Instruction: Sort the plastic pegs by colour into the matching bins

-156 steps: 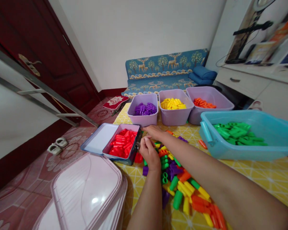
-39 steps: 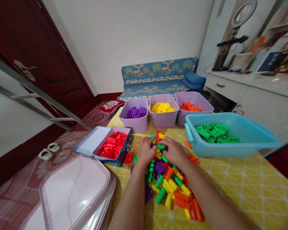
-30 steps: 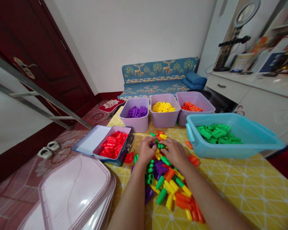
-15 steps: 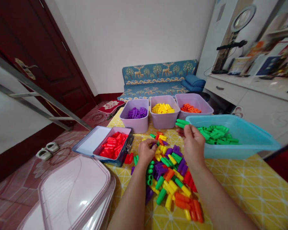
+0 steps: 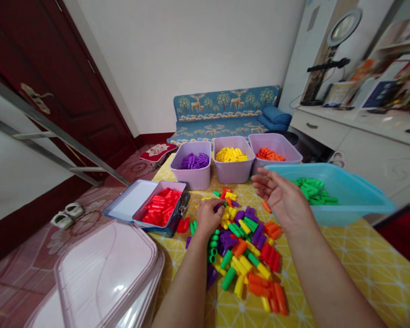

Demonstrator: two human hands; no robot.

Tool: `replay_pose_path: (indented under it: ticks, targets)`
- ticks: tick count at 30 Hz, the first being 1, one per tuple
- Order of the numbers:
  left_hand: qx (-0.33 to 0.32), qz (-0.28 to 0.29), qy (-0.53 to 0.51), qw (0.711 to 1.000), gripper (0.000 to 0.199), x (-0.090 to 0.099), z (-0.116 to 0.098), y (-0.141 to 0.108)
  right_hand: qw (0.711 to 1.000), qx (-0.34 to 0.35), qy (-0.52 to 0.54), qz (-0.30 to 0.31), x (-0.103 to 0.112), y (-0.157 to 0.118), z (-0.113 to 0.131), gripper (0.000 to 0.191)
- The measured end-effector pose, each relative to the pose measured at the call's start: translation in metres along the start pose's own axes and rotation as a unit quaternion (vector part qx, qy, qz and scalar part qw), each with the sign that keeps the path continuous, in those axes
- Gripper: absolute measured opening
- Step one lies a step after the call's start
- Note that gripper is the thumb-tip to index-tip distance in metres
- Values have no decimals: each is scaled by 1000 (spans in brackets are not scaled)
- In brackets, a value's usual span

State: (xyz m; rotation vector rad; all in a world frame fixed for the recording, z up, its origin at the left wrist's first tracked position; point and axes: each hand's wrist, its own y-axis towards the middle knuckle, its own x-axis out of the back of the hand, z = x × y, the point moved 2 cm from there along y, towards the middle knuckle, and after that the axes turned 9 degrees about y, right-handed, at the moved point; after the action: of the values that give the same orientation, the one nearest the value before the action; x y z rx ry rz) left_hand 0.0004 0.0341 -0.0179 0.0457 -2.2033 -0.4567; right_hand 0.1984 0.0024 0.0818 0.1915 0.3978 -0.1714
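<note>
A mixed pile of red, yellow, green, purple and orange plastic pieces (image 5: 237, 255) lies on the yellow patterned tablecloth (image 5: 331, 255). My left hand (image 5: 209, 216) is at the pile's far left side, fingers curled down; whatever they hold is hidden. Beside the near left rim of the blue bin (image 5: 348, 209), my right hand (image 5: 282, 200) is raised with its fingers apart and nothing in them. Green pieces (image 5: 316, 191) lie inside that bin.
Behind the pile stand lilac bins with purple pieces (image 5: 195, 161), yellow pieces (image 5: 231, 154) and orange pieces (image 5: 270, 154). At left are a tin of red pieces (image 5: 161, 207) and stacked clear lids (image 5: 105, 269). A sofa (image 5: 225, 111) stands beyond.
The green pieces have left my right hand, which has opened and moved slightly right and nearer. My left hand has barely moved.
</note>
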Motion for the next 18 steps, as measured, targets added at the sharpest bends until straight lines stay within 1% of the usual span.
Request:
replay_pose_path:
  ticks: [1, 2, 3, 4, 5, 6, 7, 8, 9, 10, 11, 12, 13, 15, 17, 18]
  targets:
    - [3, 2, 2, 1000, 26, 0, 0, 0, 995, -13, -93, 45, -2, -2, 2, 29]
    - [5, 4, 4, 1000, 26, 0, 0, 0, 974, -19, -205, 90, -3, -5, 3, 26]
    - [9, 6, 6, 1000, 26, 1, -1, 0, 935, -24, -328, 131, -4, -8, 3, 20]
    - [11, 8, 8, 1000, 25, 1, -1, 0, 879, -29, -447, 163, -3, -11, 2, 13]
    - [13, 10, 9, 1000, 25, 1, -2, 0, 814, -37, -549, 185, -3, -13, -1, 7]
    - [15, 10, 9, 1000, 25, 1, -2, 0, 752, -48, -628, 196, -2, -15, -4, 7]
    - [16, 10, 8, 1000, 24, 1, -2, 0, 699, -63, -683, 203, -1, -16, -8, 11]
    - [16, 9, 8, 1000, 24, 1, -2, 0, 661, -78, -716, 208, -1, -17, -12, 17]
    - [16, 8, 8, 1000, 24, 1, -2, 0, 638, -90, -735, 210, 0, -17, -17, 22]
    - [16, 7, 8, 1000, 23, 1, -2, 0, 627, -96, -743, 214, 0, -17, -22, 28]
    - [15, 6, 8, 1000, 23, 1, -1, 0, 624, -98, -744, 217, 0, -17, -27, 34]
    - [14, 6, 7, 1000, 23, 0, -1, 0, 629, -95, -738, 224, 0, -16, -31, 41]
    - [12, 6, 6, 1000, 23, 0, -1, 0, 640, -90, -726, 236, 0, -15, -37, 47]
    - [9, 4, 4, 1000, 23, -1, 0, 1, 673, -72, -688, 262, 1, -15, -47, 49]
    - [6, 1, 0, 1000, 23, -2, 2, 1, 709, -50, -648, 274, -1, -14, -58, 43]
    - [6, -2, -3, 1000, 23, -2, 3, 1, 730, -38, -627, 270, -2, -13, -64, 39]
